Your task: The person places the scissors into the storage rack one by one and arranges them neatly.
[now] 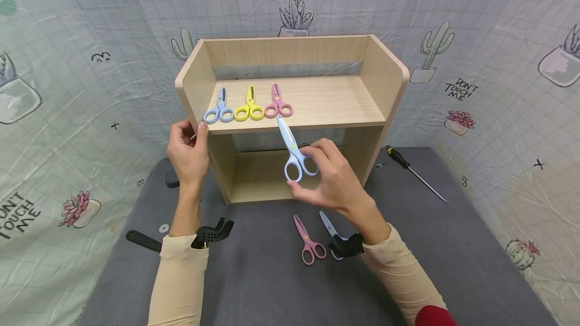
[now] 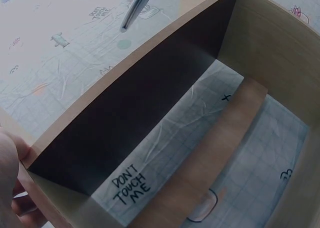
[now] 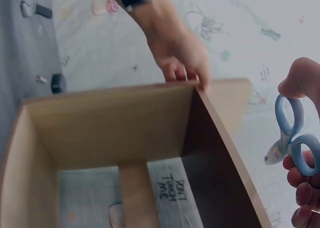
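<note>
My right hand point(image 1: 333, 180) holds a pair of light blue scissors point(image 1: 291, 142) by its finger loops, the blades slanting up to the front edge of the wooden shelf point(image 1: 335, 99). In the right wrist view, thumb and fingers are at the loops of these scissors point(image 3: 286, 141). My left hand point(image 1: 188, 155) grips the shelf's left front corner, thumb on the front edge. On the upper board lie blue scissors point(image 1: 220, 108), yellow scissors point(image 1: 249, 107) and pink scissors point(image 1: 277, 103) in a row, tips pointing back.
On the grey table point(image 1: 254, 270) lie pink scissors point(image 1: 306, 238) and blue scissors point(image 1: 328, 223), the latter partly hidden by the right wrist camera. A screwdriver point(image 1: 400, 159) lies right of the shelf. A black handle point(image 1: 142, 239) and a washer point(image 1: 163, 228) lie by the left forearm.
</note>
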Action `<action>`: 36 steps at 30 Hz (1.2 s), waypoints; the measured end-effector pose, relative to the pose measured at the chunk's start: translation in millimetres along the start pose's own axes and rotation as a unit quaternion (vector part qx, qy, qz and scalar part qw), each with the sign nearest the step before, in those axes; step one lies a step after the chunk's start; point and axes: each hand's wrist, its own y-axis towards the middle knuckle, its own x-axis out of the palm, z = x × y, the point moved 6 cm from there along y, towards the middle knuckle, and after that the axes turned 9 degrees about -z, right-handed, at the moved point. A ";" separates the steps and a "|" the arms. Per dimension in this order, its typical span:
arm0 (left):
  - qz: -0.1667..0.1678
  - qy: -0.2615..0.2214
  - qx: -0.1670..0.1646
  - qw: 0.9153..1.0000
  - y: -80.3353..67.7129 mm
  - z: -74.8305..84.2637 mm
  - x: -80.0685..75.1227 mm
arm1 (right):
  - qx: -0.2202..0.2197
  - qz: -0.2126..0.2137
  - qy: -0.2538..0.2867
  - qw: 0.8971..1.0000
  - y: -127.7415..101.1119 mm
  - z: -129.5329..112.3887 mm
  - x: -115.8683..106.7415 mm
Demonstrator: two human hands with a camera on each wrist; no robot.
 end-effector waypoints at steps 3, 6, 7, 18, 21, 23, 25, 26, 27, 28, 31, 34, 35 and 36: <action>0.000 0.005 0.000 1.000 -0.3 0.0 -0.3 | 0.005 0.008 -0.004 1.000 8.3 8.2 -4.0; 0.000 0.006 0.001 1.000 -0.8 0.8 -0.6 | 0.012 0.011 -0.010 1.000 16.8 16.2 -7.5; 0.000 0.006 0.001 1.000 -0.6 0.7 -0.6 | 0.015 0.011 -0.013 1.000 19.4 19.1 -8.4; 0.002 0.004 0.002 1.000 -0.1 1.9 -0.1 | 0.083 -0.014 -0.038 0.996 45.8 49.4 -16.9; 0.002 0.009 0.001 1.000 -0.2 2.3 -0.4 | 0.101 -0.023 -0.046 0.994 52.2 58.2 -17.7; 0.004 0.013 0.000 1.000 0.0 2.3 -0.5 | 0.114 -0.032 -0.048 0.992 56.0 64.1 -17.5; 0.004 0.016 -0.001 1.000 0.1 2.3 -0.7 | 0.128 -0.043 -0.050 0.990 59.0 70.0 -16.4; 0.004 0.015 0.000 1.000 0.0 2.6 -0.7 | 0.135 -0.049 -0.051 0.988 60.4 72.8 -15.6; 0.004 0.014 0.000 1.000 -0.2 2.7 -0.8 | 0.141 -0.055 -0.052 0.987 61.8 75.2 -14.8; 0.004 0.014 -0.001 1.000 -0.3 2.8 -0.8 | 0.146 -0.061 -0.052 0.986 63.2 77.3 -14.1; 0.003 0.011 0.000 1.000 -0.6 3.0 -0.8 | 0.156 -0.076 -0.056 0.983 67.1 83.2 -11.1; 0.005 0.011 -0.002 1.000 0.0 2.9 -0.6 | 0.162 -0.088 -0.059 0.981 70.6 88.5 -7.8; 0.005 0.010 -0.002 1.000 -0.1 3.1 -0.4 | 0.163 -0.093 -0.060 0.980 71.6 90.1 -6.8; 0.004 0.008 -0.001 1.000 -0.2 3.3 -0.2 | 0.165 -0.098 -0.059 0.980 72.3 91.8 -5.9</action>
